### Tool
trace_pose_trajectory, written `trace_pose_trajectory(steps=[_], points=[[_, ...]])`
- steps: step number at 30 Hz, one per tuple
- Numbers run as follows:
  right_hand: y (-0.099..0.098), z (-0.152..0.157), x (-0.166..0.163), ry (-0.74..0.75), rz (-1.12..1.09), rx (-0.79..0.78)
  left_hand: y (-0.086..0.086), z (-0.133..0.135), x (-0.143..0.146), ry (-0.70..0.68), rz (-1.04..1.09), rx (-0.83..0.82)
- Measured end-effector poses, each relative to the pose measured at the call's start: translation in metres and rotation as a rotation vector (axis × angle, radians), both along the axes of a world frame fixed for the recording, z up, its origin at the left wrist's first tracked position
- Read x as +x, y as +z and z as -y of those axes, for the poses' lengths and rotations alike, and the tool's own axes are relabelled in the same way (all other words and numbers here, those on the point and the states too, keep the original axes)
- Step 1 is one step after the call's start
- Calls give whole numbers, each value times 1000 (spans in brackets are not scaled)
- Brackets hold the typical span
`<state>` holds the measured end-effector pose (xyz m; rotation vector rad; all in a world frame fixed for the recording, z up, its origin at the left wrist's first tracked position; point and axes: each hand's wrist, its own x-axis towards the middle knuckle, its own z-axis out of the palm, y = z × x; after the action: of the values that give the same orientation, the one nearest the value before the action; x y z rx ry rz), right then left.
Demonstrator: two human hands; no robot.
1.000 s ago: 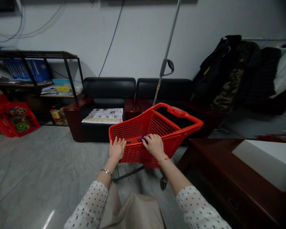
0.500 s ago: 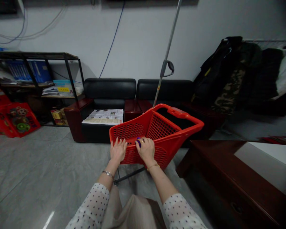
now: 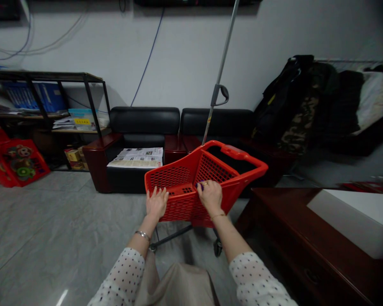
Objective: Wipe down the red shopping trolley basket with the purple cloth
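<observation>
From the head camera, a red plastic shopping cart (image 3: 207,182) stands on the grey tiled floor (image 3: 51,229), just in front of the person. The left hand (image 3: 156,202) lies flat and spread against the near wall of the cart, fingers loose, gripping nothing. The right hand (image 3: 210,194) is curled at the near rim, pinching a small purple object (image 3: 198,185) between its fingertips; what the object is cannot be made out.

Beyond the cart, a black leather sofa (image 3: 178,127) sits against the wall, with a newspaper (image 3: 137,157) spread on its left seat. A metal pole (image 3: 220,76) with a grey handle leans up behind the cart. A dark wooden tabletop (image 3: 306,238) crowds in at the right, close beside the cart. Coats and jackets (image 3: 306,102) hang farther right, and a black metal shelf (image 3: 51,102) with blue folders stands to the left.

Compared with half a second ago, the right hand has slid rightward along the rim, well apart from the left hand, and the cart's rear wheel (image 3: 217,247) shows again.
</observation>
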<state>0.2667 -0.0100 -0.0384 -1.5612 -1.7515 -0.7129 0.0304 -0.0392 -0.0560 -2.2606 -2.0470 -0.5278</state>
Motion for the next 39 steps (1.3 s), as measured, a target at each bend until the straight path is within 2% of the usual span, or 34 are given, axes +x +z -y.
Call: trace_pose_trajectory(steps=[3, 5, 6, 8, 12, 14, 15, 17, 21, 23, 25, 27, 31, 33, 34, 36, 39], points=[[-17, 15, -63, 131, -55, -14, 0, 0, -3, -6, -20, 10], [-15, 20, -72, 216, -11, -51, 1, 0, -9, -3, -37, 14], [-10, 19, -64, 250, 34, -77, 2, 1, -12, -3, -45, 17], [5, 14, -29, 251, 123, -125, 3, 1, -18, -8, -55, 21], [33, -6, 65, 21, 134, -91, 4, 2, -18, -16, -35, 8], [34, -12, 84, -76, 81, -31, 4, 2, -13, -16, -21, 10], [31, -13, 82, -113, 46, -4, 3, 2, -10, -16, -16, 12], [18, -11, 56, -135, -9, 23, 2, 2, -4, -16, -8, 10], [-15, 7, -37, 46, -64, 0, -1, 1, 0, -3, -11, 9], [-21, 16, -67, 136, -72, -13, -2, 1, -4, -4, -23, 22], [-17, 20, -69, 226, -7, -52, -2, 1, -10, -9, -32, 31], [-6, 17, -42, 263, 79, -101, -1, 2, -16, -13, -35, 27], [20, 2, 40, 76, 70, -80, 1, 4, -18, -17, -30, 24], [23, -2, 56, -24, 5, -32, 1, 4, -14, -22, -19, 30], [21, -2, 52, -70, -35, -10, 0, 5, -11, -24, -12, 33], [10, 3, 23, -120, -94, 13, -1, 5, -6, -18, 2, 38], [-8, 18, -43, -11, -89, -4, -2, 5, -5, -8, 10, 39]])
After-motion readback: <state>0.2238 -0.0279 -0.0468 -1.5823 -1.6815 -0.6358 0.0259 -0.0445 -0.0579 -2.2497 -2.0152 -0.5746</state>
